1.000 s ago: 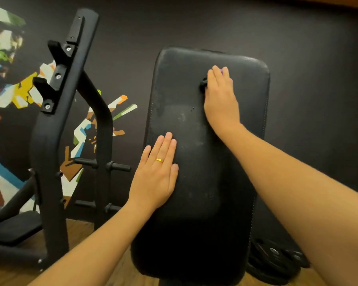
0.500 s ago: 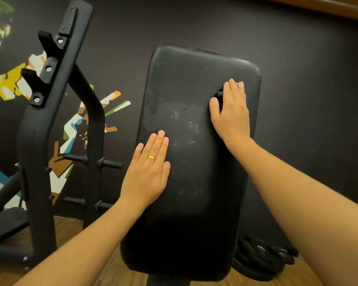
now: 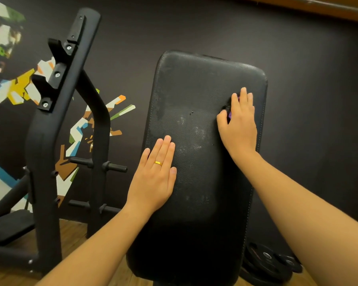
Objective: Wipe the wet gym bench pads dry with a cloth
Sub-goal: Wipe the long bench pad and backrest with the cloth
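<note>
Black padded bench pad (image 3: 194,193), tilted upward, with pale speckled smears across its middle. Left hand (image 3: 153,180) laid flat and open on the pad's left edge, gold ring (image 3: 158,163) on one finger, holding nothing. Right hand (image 3: 240,126) near the upper right edge, pressing a mostly hidden purple cloth (image 3: 229,114) to the pad, thumb pinching it. Behind, dark wall (image 3: 308,89) with colourful mural (image 3: 19,85). Black rack (image 3: 43,141) at left. Weight plates (image 3: 265,263) on wooden floor (image 3: 70,234).

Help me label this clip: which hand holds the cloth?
The right hand, fingers curled over the dark cloth; the left hand lies flat on the pad, empty.
</note>
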`<state>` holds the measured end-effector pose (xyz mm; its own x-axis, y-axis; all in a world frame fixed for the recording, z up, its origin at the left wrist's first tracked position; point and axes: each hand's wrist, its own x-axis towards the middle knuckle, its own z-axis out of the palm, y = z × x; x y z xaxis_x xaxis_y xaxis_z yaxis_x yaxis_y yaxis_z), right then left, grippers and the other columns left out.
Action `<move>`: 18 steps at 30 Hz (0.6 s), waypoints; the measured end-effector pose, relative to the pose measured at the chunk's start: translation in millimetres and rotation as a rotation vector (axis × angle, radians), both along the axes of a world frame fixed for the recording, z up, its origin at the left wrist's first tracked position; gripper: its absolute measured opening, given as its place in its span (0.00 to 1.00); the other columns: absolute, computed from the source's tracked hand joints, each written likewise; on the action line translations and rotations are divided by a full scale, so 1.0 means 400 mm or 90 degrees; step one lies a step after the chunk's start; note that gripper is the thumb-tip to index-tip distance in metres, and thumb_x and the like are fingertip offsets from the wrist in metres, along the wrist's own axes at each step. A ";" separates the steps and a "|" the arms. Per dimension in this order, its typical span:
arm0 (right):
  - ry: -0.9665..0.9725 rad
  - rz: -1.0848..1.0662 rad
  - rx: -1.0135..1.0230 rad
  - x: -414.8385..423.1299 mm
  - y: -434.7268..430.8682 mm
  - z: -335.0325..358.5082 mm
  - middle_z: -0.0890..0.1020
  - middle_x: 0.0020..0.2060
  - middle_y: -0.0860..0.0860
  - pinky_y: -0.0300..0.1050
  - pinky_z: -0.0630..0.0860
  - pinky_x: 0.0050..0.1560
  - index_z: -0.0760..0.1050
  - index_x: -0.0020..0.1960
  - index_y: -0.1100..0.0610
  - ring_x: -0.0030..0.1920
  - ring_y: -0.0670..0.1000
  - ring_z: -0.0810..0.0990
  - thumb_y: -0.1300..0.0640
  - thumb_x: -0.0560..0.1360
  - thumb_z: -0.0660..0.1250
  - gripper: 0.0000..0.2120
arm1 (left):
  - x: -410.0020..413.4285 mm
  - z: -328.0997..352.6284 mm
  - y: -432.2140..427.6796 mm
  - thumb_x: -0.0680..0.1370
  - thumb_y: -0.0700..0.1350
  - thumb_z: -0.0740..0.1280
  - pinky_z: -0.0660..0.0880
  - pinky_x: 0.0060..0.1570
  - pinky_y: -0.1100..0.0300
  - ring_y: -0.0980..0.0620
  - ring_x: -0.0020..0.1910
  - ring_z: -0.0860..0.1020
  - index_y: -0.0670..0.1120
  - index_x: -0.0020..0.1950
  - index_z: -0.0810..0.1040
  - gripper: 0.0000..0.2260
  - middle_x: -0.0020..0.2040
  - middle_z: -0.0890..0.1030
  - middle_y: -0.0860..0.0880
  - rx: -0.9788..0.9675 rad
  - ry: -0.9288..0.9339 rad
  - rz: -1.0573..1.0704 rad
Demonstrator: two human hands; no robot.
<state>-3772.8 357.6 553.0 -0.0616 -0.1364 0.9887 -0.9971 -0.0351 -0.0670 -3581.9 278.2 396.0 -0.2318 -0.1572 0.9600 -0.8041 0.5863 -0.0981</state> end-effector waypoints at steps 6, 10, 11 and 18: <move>0.036 -0.067 -0.039 0.007 -0.018 -0.087 0.61 0.78 0.63 0.59 0.60 0.78 0.61 0.78 0.67 0.80 0.63 0.57 0.58 0.84 0.53 0.24 | -0.002 -0.001 -0.002 0.84 0.51 0.50 0.52 0.79 0.48 0.48 0.82 0.49 0.43 0.83 0.53 0.27 0.83 0.51 0.45 0.000 0.003 -0.002; 0.111 -0.102 -0.009 -0.017 -0.002 -0.131 0.63 0.77 0.66 0.59 0.59 0.78 0.61 0.77 0.69 0.78 0.66 0.59 0.61 0.83 0.55 0.24 | -0.003 -0.002 0.002 0.84 0.51 0.49 0.52 0.79 0.47 0.47 0.82 0.49 0.42 0.83 0.53 0.28 0.83 0.51 0.45 -0.002 0.004 0.002; 0.119 -0.086 0.005 -0.021 -0.001 -0.118 0.63 0.76 0.66 0.60 0.59 0.78 0.61 0.76 0.70 0.78 0.66 0.59 0.62 0.83 0.56 0.24 | -0.002 -0.001 0.001 0.84 0.52 0.49 0.52 0.79 0.47 0.47 0.82 0.49 0.43 0.83 0.53 0.28 0.83 0.51 0.45 0.000 0.004 0.001; 0.102 -0.057 0.036 -0.023 -0.019 0.067 0.59 0.79 0.64 0.58 0.54 0.80 0.57 0.78 0.70 0.80 0.64 0.53 0.62 0.84 0.52 0.24 | -0.002 -0.003 -0.009 0.85 0.53 0.49 0.52 0.79 0.48 0.48 0.82 0.49 0.44 0.83 0.54 0.27 0.83 0.51 0.46 0.004 0.004 0.000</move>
